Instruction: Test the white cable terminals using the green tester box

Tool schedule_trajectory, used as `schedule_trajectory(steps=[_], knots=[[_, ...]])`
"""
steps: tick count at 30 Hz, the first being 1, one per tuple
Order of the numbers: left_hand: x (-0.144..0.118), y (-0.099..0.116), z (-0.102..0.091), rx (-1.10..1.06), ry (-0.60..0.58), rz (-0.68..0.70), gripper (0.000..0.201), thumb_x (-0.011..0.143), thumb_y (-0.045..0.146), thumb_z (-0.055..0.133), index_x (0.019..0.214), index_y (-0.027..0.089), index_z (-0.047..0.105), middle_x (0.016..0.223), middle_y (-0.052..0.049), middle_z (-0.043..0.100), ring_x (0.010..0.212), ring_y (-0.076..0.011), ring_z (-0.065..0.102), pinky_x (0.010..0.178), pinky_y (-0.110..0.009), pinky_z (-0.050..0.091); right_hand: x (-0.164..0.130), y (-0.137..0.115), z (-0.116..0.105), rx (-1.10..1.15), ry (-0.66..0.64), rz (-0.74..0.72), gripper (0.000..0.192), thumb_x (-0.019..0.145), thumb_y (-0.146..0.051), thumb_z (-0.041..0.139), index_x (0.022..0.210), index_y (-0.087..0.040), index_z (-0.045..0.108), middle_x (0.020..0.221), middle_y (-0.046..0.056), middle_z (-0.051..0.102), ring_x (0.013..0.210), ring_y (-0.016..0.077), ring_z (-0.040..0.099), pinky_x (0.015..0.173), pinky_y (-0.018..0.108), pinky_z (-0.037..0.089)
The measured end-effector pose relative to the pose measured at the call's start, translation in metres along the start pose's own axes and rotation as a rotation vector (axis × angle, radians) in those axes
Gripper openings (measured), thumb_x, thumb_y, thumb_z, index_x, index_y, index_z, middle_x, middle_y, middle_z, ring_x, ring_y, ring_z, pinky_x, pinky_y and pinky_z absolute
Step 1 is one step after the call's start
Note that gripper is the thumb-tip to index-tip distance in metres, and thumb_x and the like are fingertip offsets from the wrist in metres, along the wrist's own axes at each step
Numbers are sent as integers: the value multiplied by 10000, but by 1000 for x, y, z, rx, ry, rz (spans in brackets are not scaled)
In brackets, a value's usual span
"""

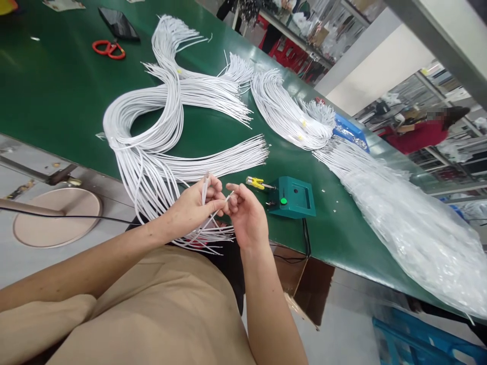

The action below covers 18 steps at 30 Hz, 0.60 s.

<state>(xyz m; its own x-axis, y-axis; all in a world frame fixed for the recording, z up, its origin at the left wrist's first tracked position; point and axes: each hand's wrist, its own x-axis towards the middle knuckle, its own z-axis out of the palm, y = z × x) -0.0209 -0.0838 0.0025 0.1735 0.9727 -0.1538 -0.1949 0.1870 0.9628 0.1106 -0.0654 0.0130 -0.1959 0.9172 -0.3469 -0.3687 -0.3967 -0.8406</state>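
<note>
My left hand (194, 205) pinches a few thin white wires (206, 183) upright between thumb and fingers, just off the near edge of the green table (57, 91). My right hand (245, 213) sits right beside it, fingertips closed on the end of one white wire (229, 196) that runs across to the left hand. Below both hands a loose bunch of white wire ends (205, 235) hangs over my lap. A large looped bundle of white wires (152, 147) lies on the table just beyond my hands.
A small green test box (294, 197) with a green button and a yellow clip (255, 182) stands right of my hands. More wire bundles (289, 114), a pile of clear bags (411, 223), orange scissors (109, 48) and a dark phone (118, 23) lie further off. Another person in red (418, 134) sits far right.
</note>
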Motion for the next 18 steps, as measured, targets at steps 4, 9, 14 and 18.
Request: schedule_trajectory(steps=[4,9,14,18], knots=[[-2,1,3,0,-2,-29,240,746,156,614,826,208,393,694,56,585,634,-108,608,602,-235,488,1,-8,-1,-64,-55,16,263,752,-396,670,645,-157,643,561,-55,377,504,75,376,496,231,333],[-1,-1,2,-8,-27,16,211,771,150,595,875,204,420,705,57,577,649,-95,591,647,-232,486,0,-3,-5,10,-70,54,258,741,-400,701,673,-155,657,595,-42,453,543,77,401,548,235,393],[-1,-3,-2,59,-8,67,289,791,203,588,1062,196,491,732,23,609,714,-139,606,722,-282,496,-5,2,-9,-8,-49,-3,200,733,-354,705,813,-172,711,662,-23,541,588,86,438,610,245,428],[-2,-1,-4,188,32,91,436,799,254,585,1231,219,547,724,19,573,688,-144,573,657,-261,487,-11,2,-7,-212,48,-172,182,772,-347,665,820,-181,722,789,12,656,656,102,506,683,259,452]])
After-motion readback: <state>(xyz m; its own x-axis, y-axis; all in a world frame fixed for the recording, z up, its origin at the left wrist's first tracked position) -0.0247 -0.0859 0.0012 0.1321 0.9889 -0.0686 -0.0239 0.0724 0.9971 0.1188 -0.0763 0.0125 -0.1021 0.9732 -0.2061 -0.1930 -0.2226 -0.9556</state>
